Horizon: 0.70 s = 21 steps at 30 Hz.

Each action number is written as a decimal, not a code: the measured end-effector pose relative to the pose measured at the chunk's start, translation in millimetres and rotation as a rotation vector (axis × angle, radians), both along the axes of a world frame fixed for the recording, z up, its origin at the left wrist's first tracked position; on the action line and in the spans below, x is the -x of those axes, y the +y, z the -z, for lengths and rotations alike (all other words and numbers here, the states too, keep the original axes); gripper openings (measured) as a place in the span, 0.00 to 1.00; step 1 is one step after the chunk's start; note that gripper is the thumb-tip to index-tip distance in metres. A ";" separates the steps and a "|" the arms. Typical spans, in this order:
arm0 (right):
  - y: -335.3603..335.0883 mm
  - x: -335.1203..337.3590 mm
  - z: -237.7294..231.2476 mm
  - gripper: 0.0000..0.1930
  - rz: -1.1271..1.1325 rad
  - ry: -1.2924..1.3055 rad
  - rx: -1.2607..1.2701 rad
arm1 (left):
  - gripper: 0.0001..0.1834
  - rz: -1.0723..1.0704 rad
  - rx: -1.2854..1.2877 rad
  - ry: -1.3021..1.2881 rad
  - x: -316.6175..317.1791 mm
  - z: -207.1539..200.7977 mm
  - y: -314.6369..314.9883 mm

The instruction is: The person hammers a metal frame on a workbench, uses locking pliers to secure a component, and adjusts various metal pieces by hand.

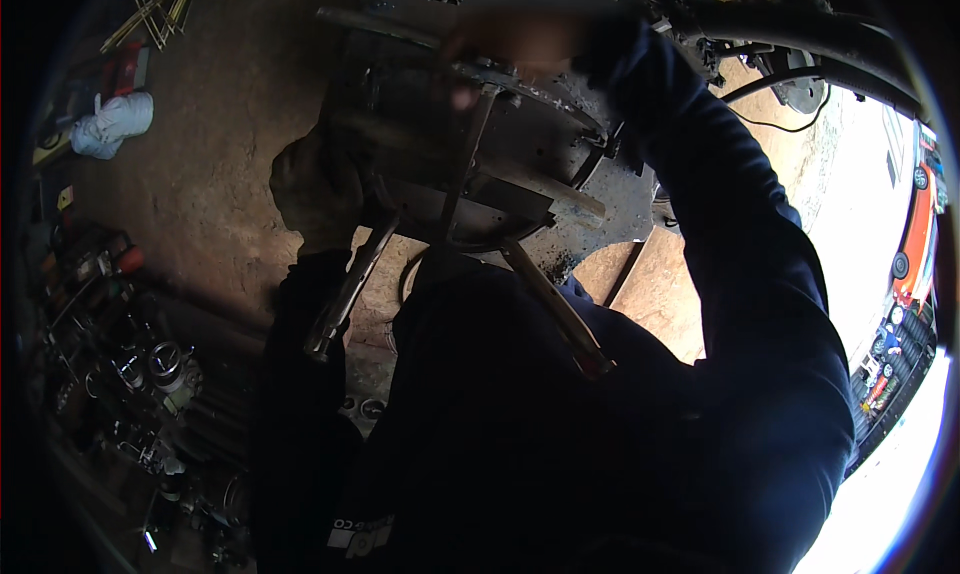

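In front of me is a dark metal frame (pixel 410 199) made of bars and curved strips, lying on a worn metal plate (pixel 625 209). My left hand (pixel 318 189), in a dull glove, is at the frame's left side, its fingers lost in shadow. My right hand (pixel 520 46) is smeared by motion over the frame's far part, beside a rough flat bar (pixel 560 102). A thin upright bar (pixel 468 164) crosses the middle. Two worn metal tubes, a left one (pixel 355 289) and a right one (pixel 558 309), stick out toward my body.
Metal parts and tools (pixel 165 374) crowd the lower left. A pale cloth bundle (pixel 112 124) and thin rods (pixel 160 9) lie on the stained floor (pixel 225 104). Thick dark hoses (pixel 800 34) run along the upper right. A red car (pixel 915 239) stands outside in bright light.
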State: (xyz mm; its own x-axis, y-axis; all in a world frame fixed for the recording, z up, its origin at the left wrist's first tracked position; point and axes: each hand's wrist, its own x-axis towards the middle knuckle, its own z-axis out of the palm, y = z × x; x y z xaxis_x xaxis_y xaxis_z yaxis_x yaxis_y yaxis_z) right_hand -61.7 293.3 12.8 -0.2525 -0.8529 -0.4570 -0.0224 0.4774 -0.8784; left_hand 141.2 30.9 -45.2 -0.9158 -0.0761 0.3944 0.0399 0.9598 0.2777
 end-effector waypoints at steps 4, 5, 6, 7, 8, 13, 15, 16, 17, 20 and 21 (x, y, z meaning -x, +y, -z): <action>12.0 60.4 36.8 0.16 0.127 0.774 -0.019 | 0.15 0.000 -0.007 -0.004 2.6 -4.4 5.8; 15.0 68.9 47.4 0.17 0.075 0.894 -0.075 | 0.15 0.024 -0.027 -0.002 7.6 -4.9 8.5; 4.2 68.3 50.8 0.17 0.006 1.006 -0.109 | 0.15 0.025 -0.033 -0.006 5.6 -6.5 7.9; -4.1 68.4 52.8 0.17 -0.062 1.119 -0.143 | 0.15 0.027 -0.040 -0.010 4.4 -8.0 7.0; -8.9 73.7 51.4 0.17 -0.114 0.988 -0.284 | 0.16 0.022 -0.012 -0.008 4.2 -8.7 5.9; -11.3 82.0 56.1 0.17 -0.132 0.922 -0.181 | 0.18 0.060 0.010 0.068 7.5 -14.1 9.1; -5.9 84.3 71.3 0.17 -0.149 1.096 -0.175 | 0.16 0.088 0.060 0.093 5.3 -13.7 9.7; -2.4 87.3 78.6 0.17 -0.156 1.184 -0.171 | 0.15 0.102 0.087 0.107 4.7 -14.0 10.0; 0.7 92.3 85.0 0.17 -0.141 1.192 -0.176 | 0.15 0.084 0.063 0.067 4.7 -13.4 9.7; 3.4 103.0 85.0 0.17 -0.100 1.134 -0.160 | 0.15 0.060 0.050 0.023 4.3 -9.9 6.5; -6.1 95.3 69.5 0.17 -0.106 1.052 -0.119 | 0.15 0.055 0.088 0.048 -1.6 -6.0 2.8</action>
State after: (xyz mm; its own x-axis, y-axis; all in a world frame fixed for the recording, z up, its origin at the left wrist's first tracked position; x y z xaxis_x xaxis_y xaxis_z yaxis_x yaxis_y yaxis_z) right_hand -157.0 287.2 -56.7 -0.4966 -0.8575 -0.1341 -0.7894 0.5105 -0.3409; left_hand 142.7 33.7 -39.2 -0.8976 0.0109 0.4406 0.1046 0.9764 0.1891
